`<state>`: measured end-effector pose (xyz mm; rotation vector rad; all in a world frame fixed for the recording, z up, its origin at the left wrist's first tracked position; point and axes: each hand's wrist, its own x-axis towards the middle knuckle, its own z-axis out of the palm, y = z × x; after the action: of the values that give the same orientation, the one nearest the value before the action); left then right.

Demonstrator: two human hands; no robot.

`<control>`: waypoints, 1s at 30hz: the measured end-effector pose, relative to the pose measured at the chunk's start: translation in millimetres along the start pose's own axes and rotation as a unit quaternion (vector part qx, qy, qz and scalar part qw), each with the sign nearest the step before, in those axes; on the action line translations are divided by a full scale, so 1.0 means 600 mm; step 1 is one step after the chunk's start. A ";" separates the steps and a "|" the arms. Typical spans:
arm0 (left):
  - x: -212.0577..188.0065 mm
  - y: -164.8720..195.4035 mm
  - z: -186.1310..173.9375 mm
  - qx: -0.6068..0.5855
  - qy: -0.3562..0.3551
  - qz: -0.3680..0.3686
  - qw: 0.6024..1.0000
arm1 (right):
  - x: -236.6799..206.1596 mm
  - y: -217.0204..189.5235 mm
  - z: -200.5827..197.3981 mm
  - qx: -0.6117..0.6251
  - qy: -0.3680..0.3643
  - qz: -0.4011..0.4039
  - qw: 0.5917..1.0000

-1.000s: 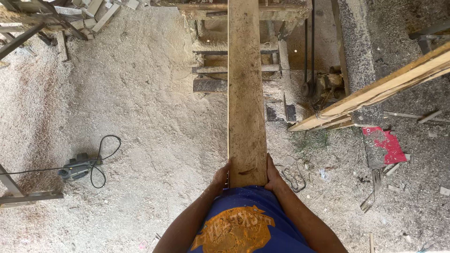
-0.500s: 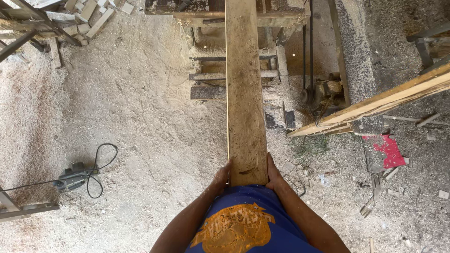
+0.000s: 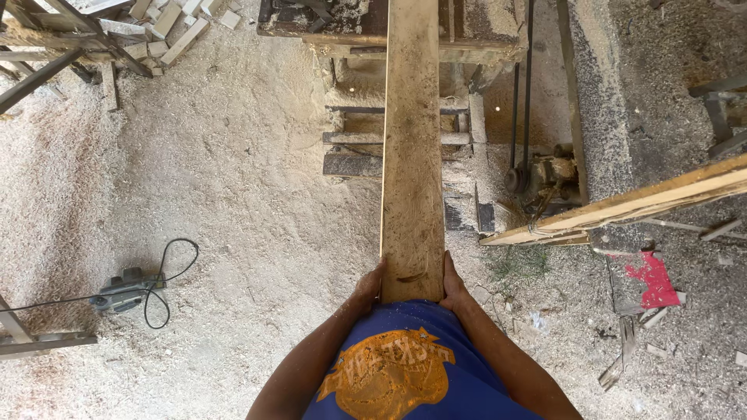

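Sawdust-covered floor (image 3: 233,194), left hand (image 3: 369,285) and right hand (image 3: 454,284) grip clasping plank (image 3: 411,155) end, saw bench (image 3: 482,31) ahead

Two hands are in view, the left hand (image 3: 370,285) and the right hand (image 3: 453,281), both on one long plank (image 3: 411,155). One further plank (image 3: 622,207) lies angled at the right, and one power tool (image 3: 118,291) with one black cord (image 3: 167,272) lies on the sawdust floor (image 3: 233,194). One red scrap (image 3: 652,280) lies on the ground; one machine (image 3: 389,23) stands at the top, with two belts (image 3: 521,85) running to one motor (image 3: 537,177).
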<state>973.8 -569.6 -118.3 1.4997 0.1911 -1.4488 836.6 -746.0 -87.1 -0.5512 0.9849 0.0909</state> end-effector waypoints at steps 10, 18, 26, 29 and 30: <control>0.025 0.056 -0.005 0.025 -0.007 0.022 0.999 | 0.020 -0.051 0.027 -0.007 0.021 0.007 1.000; 0.043 0.094 -0.007 0.002 -0.025 0.019 1.000 | 0.065 -0.080 0.017 -0.013 -0.056 -0.043 0.997; 0.075 0.126 -0.010 -0.054 -0.072 0.009 0.996 | 0.074 -0.121 0.042 -0.018 0.003 -0.017 1.000; 0.083 0.140 -0.007 -0.037 -0.039 -0.004 0.999 | 0.078 -0.136 0.046 -0.022 0.006 -0.026 0.999; 0.086 0.146 -0.007 -0.026 -0.034 -0.003 0.999 | 0.082 -0.141 0.047 -0.018 0.003 -0.028 0.999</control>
<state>1051.4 -635.2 -115.4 1.4057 0.1901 -1.4861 912.2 -813.5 -81.1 -0.6122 0.9747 0.0578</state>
